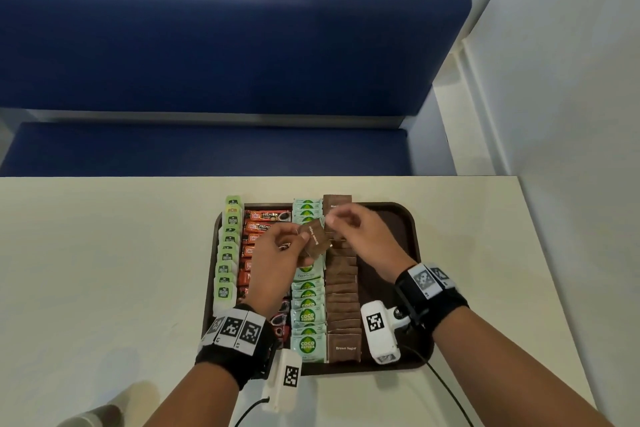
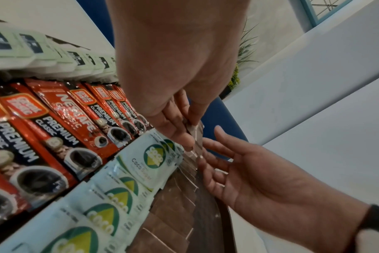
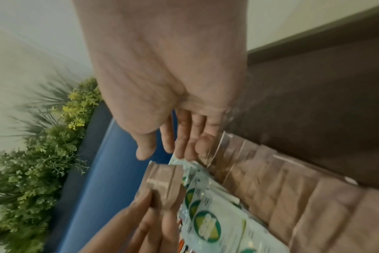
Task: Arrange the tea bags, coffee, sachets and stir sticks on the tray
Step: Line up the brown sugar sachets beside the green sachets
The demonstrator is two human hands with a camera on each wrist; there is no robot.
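On the pale cream table (image 1: 104, 253) sits a dark brown plastic tray with rounded corners (image 1: 398, 215), and reading across it from the left we find a column of overlapping pale green tea bags (image 1: 228, 253) along the left rim, some overhanging it, then a column of red and black coffee stick packets (image 1: 263, 218), partly hidden under our left hand (image 1: 277, 260). That hand hovers above the tray and pinches a small stack of brown paper sugar sachets (image 1: 317, 240) between thumb and curled fingers, one face reading "Brown Sugar". Below the stack runs a column of white and green coco sugar sachets (image 1: 307, 319), and just beside it, touching along the edge, a column of overlapping brown sugar sachets (image 1: 343, 305). Our right hand (image 1: 360, 236) is held over the far part of that brown column, close to the held stack, its fingers relaxed and nearly straight in the wrist views, gripping nothing. The right part of the tray is bare brown surface. Beyond the table stands a blue padded bench (image 1: 207, 45).
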